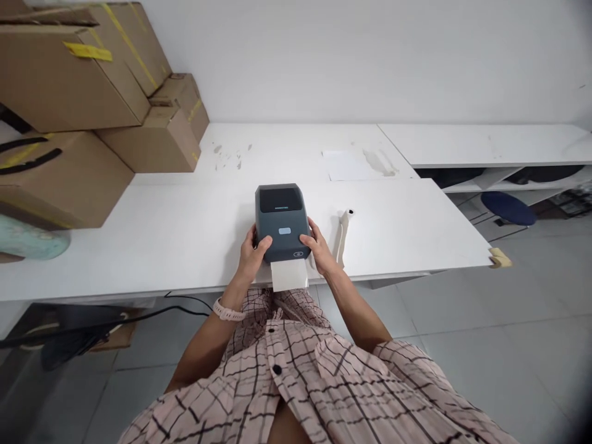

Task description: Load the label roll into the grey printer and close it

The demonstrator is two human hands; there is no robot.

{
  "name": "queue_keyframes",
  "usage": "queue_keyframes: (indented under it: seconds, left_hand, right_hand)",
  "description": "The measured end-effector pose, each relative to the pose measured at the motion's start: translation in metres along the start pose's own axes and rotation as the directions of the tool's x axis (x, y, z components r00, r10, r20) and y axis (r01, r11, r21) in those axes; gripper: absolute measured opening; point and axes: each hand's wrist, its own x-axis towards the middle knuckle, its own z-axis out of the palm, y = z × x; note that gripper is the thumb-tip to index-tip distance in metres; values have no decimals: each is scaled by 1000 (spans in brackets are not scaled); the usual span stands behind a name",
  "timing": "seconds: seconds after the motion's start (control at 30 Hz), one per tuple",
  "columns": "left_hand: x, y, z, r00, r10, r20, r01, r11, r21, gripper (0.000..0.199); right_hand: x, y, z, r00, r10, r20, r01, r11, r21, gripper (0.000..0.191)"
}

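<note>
A dark grey label printer (282, 219) with a light blue button sits near the front edge of the white table. White label paper (289, 275) sticks out of its front and hangs past the table edge. My left hand (253, 251) grips the printer's left side, thumb on the top cover. On the opposite side my right hand (319, 246) holds it the same way, fingers along the side and thumb on top. Just right of that hand lies a small white paper roll (346, 225), partly unwound toward the table edge.
Cardboard boxes (69, 74) are stacked at the left, beside a pale green cylinder (34, 237). A white sheet (345, 165) lies toward the back. At the right stands a blue stool (507, 208); yellow padding (500, 258) covers the table corner. A black cable (152, 314) runs below the edge.
</note>
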Motion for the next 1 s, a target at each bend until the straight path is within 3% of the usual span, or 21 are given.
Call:
queue_keyframes:
  seconds: [0.07, 0.13, 0.2, 0.23, 0.3, 0.4, 0.5, 0.6, 0.7, 0.8, 0.9, 1.0]
  left_hand:
    - [-15, -4, 1, 998, -3, -66, 6, 999, 41, 82]
    - [-39, -12, 2, 979, -17, -205, 44, 991, 129, 82]
    - [-66, -20, 3, 950, -36, -311, 107, 971, 216, 72]
    - [-77, -23, 4, 949, -70, -306, 145, 963, 228, 60]
    - [-91, -24, 5, 975, -184, -129, 204, 964, 168, 49]
    - [-92, -16, 7, 932, -327, 153, 324, 945, 47, 48]
    - [-86, -8, 6, 924, -330, 193, 334, 943, 17, 49]
    - [-84, -8, 4, 941, -288, 177, 282, 958, 56, 48]
    - [-85, -7, 1, 964, -232, 127, 221, 970, 99, 48]
    - [-83, -2, -3, 993, -118, -15, 119, 984, 129, 46]
    - [-74, 2, -12, 986, -21, -166, 42, 992, 121, 36]
    - [-58, 3, -24, 970, 23, -241, 6, 993, 119, 38]
  right_hand:
    - [-4, 0, 3, 998, -50, -34, 49, 998, -31, 100]
    - [-11, -3, 6, 976, -192, -105, 175, 972, -156, 86]
    - [-18, -10, 8, 905, -409, -120, 341, 864, -371, 63]
    - [-21, -15, 10, 860, -505, -73, 415, 775, -477, 52]
    - [-26, -25, 13, 786, -610, 100, 531, 583, -615, 38]
    - [-28, -36, 19, 718, -596, 360, 636, 351, -688, 36]
    - [-29, -38, 27, 694, -540, 476, 655, 199, -728, 27]
    - [-32, -34, 34, 694, -521, 497, 644, 142, -751, 22]
    - [-35, -32, 38, 705, -525, 477, 632, 159, -759, 23]
    - [-38, -30, 34, 728, -536, 428, 629, 271, -729, 26]
    - [-43, -26, 20, 790, -551, 269, 570, 497, -655, 42]
    - [-45, -23, 4, 897, -441, 40, 398, 765, -506, 58]
